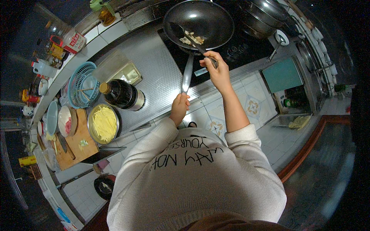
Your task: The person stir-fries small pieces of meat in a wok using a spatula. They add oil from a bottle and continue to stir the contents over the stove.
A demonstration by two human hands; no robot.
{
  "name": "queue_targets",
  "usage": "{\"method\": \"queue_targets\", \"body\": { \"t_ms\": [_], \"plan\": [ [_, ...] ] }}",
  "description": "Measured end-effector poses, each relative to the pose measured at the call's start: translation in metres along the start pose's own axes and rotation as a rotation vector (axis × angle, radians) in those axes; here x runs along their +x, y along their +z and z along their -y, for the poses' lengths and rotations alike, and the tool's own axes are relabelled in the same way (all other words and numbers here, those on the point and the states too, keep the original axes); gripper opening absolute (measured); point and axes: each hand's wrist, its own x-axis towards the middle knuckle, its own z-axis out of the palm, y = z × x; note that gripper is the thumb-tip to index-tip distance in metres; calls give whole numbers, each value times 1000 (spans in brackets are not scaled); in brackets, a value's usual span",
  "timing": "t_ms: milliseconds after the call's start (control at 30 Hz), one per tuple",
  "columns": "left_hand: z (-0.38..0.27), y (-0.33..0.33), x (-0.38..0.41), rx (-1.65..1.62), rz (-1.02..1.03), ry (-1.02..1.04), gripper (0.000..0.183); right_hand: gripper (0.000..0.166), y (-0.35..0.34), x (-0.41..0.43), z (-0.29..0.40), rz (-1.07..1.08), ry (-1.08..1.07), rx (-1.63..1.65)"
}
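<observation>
My left hand (180, 107) is closed around the end of the long metal handle of a black wok (214, 23). In my right hand (216, 68) I hold a dark spatula (193, 41), whose blade reaches down into the wok. Small pale and browned food pieces (196, 39) lie on the near side of the wok's bottom. The wok stands on a black glass cooktop (237, 55). Left of my left hand, a dark sauce bottle (121, 93) with a gold cap is on the metal counter, beside a steel bowl of yellow strips (104, 124).
A blue plastic basket (73, 83) and an open box (136, 76) stand at the left. A wooden board (82, 147) holds a knife (65, 144) and a bowl with pink meat (72, 115). Stacked pots (260, 17) and a small dish (281, 36) with a spoon are at the right.
</observation>
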Motion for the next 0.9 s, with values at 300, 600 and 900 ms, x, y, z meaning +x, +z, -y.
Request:
{"method": "queue_targets", "body": {
  "t_ms": [300, 600, 900],
  "plan": [
    [-5, 1, -3, 24, -8, -8, 35, 18, -22, -7, 16, -112, -115, -307],
    [-5, 2, -2, 5, -12, -42, 35, 17, -34, -22, 29, -127, 9, -166],
    [-2, 0, -1, -2, -14, -24, 33, 16, -41, -21, 44, -97, -19, -172]
  ]
}}
